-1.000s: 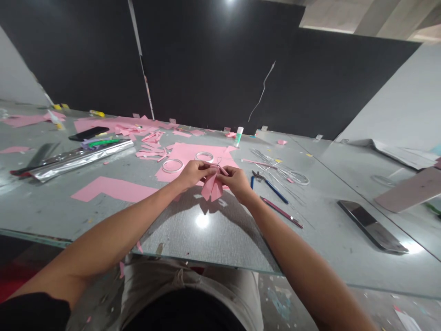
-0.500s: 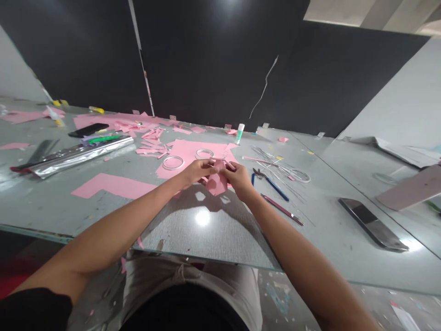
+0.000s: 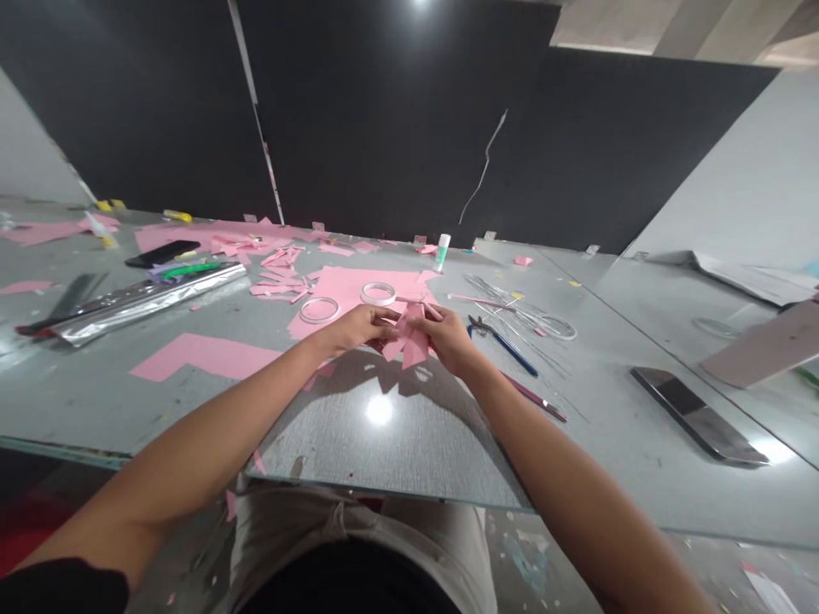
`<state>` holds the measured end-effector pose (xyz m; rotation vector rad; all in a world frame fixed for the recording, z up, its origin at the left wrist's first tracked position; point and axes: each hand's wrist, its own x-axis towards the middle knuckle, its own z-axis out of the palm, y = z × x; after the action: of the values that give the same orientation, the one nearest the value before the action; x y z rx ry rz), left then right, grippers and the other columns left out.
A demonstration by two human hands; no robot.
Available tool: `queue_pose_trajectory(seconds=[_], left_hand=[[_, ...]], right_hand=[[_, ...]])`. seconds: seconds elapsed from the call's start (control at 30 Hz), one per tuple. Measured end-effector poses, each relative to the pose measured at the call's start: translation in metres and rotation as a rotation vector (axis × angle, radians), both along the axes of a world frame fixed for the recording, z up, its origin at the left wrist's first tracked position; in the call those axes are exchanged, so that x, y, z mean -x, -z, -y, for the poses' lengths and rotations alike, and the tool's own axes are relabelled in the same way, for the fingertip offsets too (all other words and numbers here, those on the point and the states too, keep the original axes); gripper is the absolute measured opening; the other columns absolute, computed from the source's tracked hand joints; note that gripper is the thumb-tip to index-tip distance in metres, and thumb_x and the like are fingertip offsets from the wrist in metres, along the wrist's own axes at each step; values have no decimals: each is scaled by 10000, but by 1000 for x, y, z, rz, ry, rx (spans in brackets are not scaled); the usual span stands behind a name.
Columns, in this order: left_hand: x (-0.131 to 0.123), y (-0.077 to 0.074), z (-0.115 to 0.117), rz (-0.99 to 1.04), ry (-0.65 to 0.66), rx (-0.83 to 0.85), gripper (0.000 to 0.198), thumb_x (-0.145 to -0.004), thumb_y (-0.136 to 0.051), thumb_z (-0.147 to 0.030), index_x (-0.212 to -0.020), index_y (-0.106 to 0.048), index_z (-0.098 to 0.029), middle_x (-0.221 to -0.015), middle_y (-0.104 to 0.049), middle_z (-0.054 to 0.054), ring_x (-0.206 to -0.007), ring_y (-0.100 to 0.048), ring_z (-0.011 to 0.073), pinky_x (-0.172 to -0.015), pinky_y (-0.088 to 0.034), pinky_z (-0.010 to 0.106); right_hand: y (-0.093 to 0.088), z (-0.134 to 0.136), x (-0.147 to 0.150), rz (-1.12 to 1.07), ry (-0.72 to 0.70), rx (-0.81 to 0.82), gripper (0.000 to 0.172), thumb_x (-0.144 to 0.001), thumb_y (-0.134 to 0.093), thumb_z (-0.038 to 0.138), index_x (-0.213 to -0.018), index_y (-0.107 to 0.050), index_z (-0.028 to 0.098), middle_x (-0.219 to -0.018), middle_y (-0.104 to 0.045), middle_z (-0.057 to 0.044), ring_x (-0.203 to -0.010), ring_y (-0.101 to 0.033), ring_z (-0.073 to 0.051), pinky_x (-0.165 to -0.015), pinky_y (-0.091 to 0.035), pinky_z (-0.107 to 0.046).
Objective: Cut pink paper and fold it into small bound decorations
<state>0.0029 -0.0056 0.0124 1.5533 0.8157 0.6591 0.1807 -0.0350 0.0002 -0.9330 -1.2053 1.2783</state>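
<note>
Between both hands, above the table's near middle, is a folded pink paper piece with pointed, petal-like flaps. My left hand closes its fingers on the paper's left side. On the right, my right hand pinches the same paper, and a thin pink-wrapped stick shows by its fingers. How the stick joins the paper is too small to make out. Just beyond the hands lie two white tape rolls on a pink paper sheet.
Right of my hands are blue-handled pliers, a dark red pen-like tool, loose wires and a phone. A glue stick stands behind. Pink scraps and a silver foil roll lie left.
The pink paper has turned in my hands, so separate flaps now spread where a broader face showed before. Both hands stay close together; the view has shifted slightly.
</note>
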Motion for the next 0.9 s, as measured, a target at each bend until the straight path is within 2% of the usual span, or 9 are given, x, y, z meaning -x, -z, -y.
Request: queue_pose_trajectory(seconds=[0.1,0.2,0.33,0.47,0.57,0.67,0.77,0.9], left_hand=[[0,-1,1,11,4,-15,442,-661,-743,-387,-1023,-648,-153,-815,-674,54,-661,-616,132,-616,-483,265],[-5,1,4,35,-101,-69,433,-629,-762,-398,-968,-651,-153,-856,-670,53,-697,-618,139,-603,-474,250],[-11,5,6,60,-217,-93,440,-557,-805,-382,-885,-646,-136,-780,-650,32,-667,-601,131,-591,-468,247],[-12,5,5,85,-237,-61,449,-551,-812,-382,-890,-638,-144,-735,-635,15,-638,-602,126,-585,-473,249],[-13,3,6,109,-262,-45,478,-576,-797,-405,-953,-620,-169,-737,-631,3,-602,-601,117,-547,-463,233],[-14,3,7,133,-315,-33,454,-602,-770,-448,-918,-615,-161,-704,-622,-1,-556,-589,109,-533,-467,238],[-14,4,7,118,-341,-47,434,-578,-784,-447,-842,-618,-147,-688,-629,8,-592,-611,132,-567,-488,260],[-13,4,8,74,-347,-63,434,-560,-795,-440,-842,-633,-154,-717,-646,9,-616,-623,147,-572,-483,270]], right_hand=[[-1,1,0,-31,-12,36,390,-484,-789,364,-780,-627,168,-711,-617,2,-604,-546,-129,-574,-451,-268],[-2,3,3,-28,-9,42,389,-475,-797,378,-757,-626,171,-706,-622,-2,-606,-554,-132,-572,-455,-269],[-1,4,5,-26,-37,34,418,-482,-790,434,-760,-613,176,-685,-599,9,-591,-539,-120,-577,-455,-269],[2,2,5,2,25,-10,406,-553,-721,525,-725,-584,183,-608,-518,35,-546,-471,-99,-545,-421,-254],[3,1,5,57,75,-51,383,-544,-724,504,-666,-551,185,-582,-483,43,-545,-437,-96,-525,-383,-243],[4,1,5,96,94,-72,359,-553,-718,479,-649,-539,183,-573,-469,48,-539,-409,-90,-513,-351,-236],[4,2,5,100,88,-70,349,-556,-720,461,-635,-526,182,-563,-453,55,-524,-387,-80,-505,-332,-230],[2,3,7,72,35,-38,384,-515,-759,461,-637,-529,179,-584,-493,53,-534,-422,-82,-518,-338,-231]])
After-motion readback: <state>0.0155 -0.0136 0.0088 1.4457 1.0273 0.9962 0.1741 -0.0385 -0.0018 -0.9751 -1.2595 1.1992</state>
